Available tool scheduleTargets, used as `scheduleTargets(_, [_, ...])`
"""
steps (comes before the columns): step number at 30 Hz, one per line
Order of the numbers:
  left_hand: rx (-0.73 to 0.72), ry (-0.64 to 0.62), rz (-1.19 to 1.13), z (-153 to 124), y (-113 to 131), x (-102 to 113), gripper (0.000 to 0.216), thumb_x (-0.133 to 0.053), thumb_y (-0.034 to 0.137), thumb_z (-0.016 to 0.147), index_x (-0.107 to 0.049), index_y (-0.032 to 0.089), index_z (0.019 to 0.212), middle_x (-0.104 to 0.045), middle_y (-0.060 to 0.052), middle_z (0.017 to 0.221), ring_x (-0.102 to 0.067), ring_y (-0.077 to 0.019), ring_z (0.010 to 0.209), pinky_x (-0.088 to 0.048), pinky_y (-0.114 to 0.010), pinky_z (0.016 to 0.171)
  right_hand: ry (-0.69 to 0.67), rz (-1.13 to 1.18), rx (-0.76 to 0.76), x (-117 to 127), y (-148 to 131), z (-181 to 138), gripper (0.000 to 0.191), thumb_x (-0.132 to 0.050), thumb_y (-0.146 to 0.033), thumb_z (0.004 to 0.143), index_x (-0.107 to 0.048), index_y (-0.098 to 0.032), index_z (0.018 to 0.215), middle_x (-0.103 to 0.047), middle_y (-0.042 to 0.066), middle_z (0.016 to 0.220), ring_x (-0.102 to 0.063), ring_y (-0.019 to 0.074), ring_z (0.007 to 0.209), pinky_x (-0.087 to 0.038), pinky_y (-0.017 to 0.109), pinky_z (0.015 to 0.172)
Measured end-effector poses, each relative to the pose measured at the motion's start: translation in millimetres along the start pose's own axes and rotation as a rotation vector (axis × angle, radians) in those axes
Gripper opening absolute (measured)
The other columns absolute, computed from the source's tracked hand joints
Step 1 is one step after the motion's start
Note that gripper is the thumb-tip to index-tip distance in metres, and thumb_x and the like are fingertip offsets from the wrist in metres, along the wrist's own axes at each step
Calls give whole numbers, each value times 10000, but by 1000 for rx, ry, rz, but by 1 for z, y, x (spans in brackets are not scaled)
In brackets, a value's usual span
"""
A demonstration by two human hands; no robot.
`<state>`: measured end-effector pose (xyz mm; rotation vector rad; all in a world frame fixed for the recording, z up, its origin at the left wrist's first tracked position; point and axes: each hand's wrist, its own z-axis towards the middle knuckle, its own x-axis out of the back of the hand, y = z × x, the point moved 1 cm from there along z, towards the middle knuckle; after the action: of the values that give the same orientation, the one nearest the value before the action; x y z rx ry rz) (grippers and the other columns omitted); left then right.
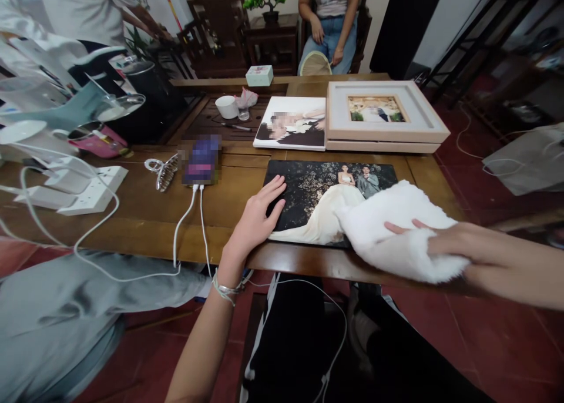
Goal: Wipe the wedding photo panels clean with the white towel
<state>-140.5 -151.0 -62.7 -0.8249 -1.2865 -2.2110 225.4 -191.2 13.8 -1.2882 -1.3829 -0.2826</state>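
A dark wedding photo panel [304,200] lies flat along the near edge of the wooden table. My left hand [258,215] rests on its left edge, fingers stretched out and holding nothing. Over the panel's right end, my right hand [423,238] grips a fluffy white cloth [392,218] that bunches around its fingers and covers that corner. Parts of the right fingers are hidden in the cloth. Just behind the panel are a white-edged photo board [286,124] and a pale framed wedding picture [388,112] on a similar box.
Left on the table [224,215] are a phone [202,162] with white cables, a claw hair clip [163,173] and a power strip [94,191]. Farther back stand a white cup [227,107] and a tissue box [259,75]. Other people are behind and at left.
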Motion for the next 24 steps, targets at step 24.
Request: scheduleTargets(24, [4,-6,5,-1,-1,-1,358,-473,247,948,-594,156,1272,-530,-109,1411,-438,-221,1362,-349,-466,1143,-157,-95,222,-6,-78,38,499,-394,-40,621,-664,-272,970,-686,-20,1177,-409,273,1350,-332,468,1116])
